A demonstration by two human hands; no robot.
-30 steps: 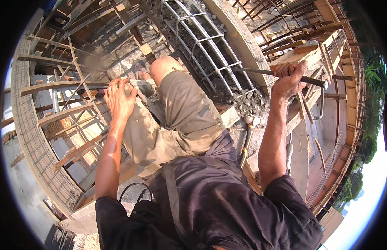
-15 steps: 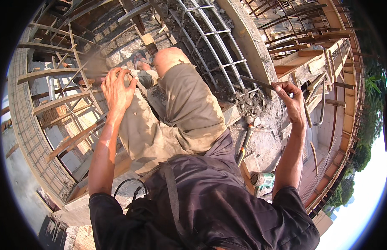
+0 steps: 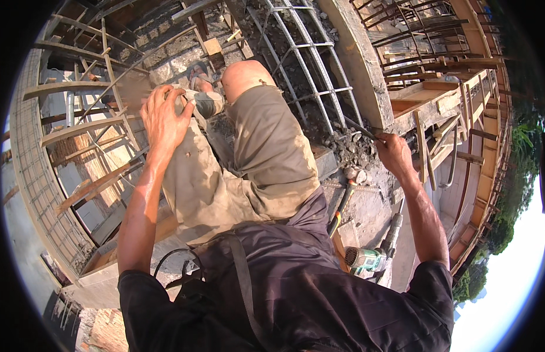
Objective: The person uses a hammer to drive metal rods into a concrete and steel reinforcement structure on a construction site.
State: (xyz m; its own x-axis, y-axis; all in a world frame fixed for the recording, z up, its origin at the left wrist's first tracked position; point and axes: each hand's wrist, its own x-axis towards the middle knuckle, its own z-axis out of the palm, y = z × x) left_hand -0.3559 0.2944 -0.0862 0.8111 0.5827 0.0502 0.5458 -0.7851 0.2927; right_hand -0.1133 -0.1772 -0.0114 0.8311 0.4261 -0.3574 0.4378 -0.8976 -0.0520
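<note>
Right hand (image 3: 394, 151) was closed round the near end of a dark metal bar (image 3: 360, 128), which slanted in at the rubble (image 3: 353, 148) by the concrete wall's (image 3: 361, 64) near corner. Left hand (image 3: 166, 117) lay loosely open over the left trouser leg (image 3: 193, 170), nothing visible in it. Rebar cage (image 3: 312, 45) looked already tied; rubble lay loose at its near end, not cleared. Green power tool (image 3: 369, 259) sat aside, untouched.
</note>
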